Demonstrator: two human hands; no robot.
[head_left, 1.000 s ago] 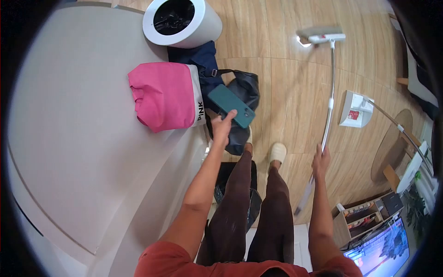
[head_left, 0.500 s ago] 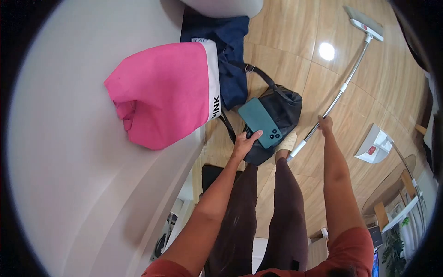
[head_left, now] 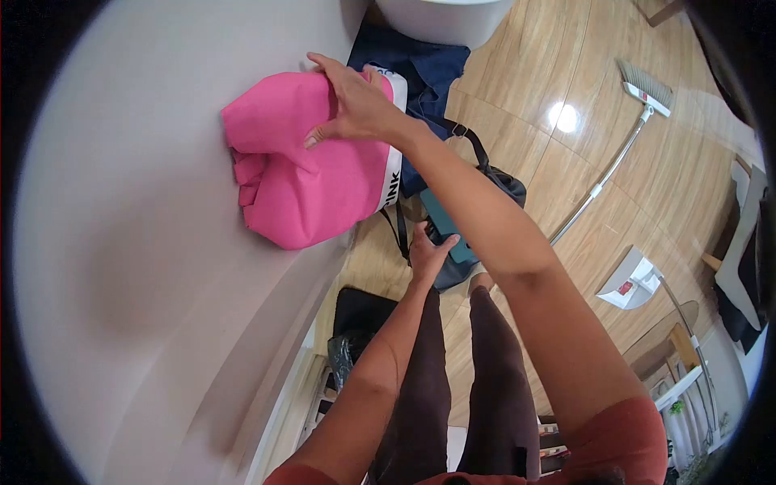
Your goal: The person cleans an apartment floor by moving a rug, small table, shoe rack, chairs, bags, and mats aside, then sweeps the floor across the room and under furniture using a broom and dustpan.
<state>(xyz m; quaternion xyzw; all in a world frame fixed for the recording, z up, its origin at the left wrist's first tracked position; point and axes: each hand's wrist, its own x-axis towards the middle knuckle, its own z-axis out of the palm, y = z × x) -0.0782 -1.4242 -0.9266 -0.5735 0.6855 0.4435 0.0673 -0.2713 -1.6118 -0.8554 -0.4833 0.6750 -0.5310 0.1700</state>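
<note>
My left hand (head_left: 429, 255) is closed on the edge of a teal smartphone (head_left: 439, 215), which is partly covered by my right forearm. Beneath the phone lies a black bag (head_left: 506, 187) with straps. My right hand (head_left: 356, 101) rests on a pink fabric item (head_left: 299, 194), its thumb and fingers spread wide over the cloth. A white band along the item's right edge carries black letters, partly readable as "PINK". Behind it is dark navy fabric (head_left: 440, 65). A broom (head_left: 647, 99) stretches over the floor, its handle's lower end hidden behind my right arm.
A large white curved surface (head_left: 129, 202) fills the left side. At the top is a white rounded object (head_left: 453, 20). To the right, a long-handled dustpan (head_left: 626, 283) is on the wood-look floor (head_left: 517, 105). Something flat and black (head_left: 360, 311) lies left of my legs.
My right hand has let go of the broom handle and moved left onto the pink fabric. My left hand still holds the phone. The view has shifted slightly.
</note>
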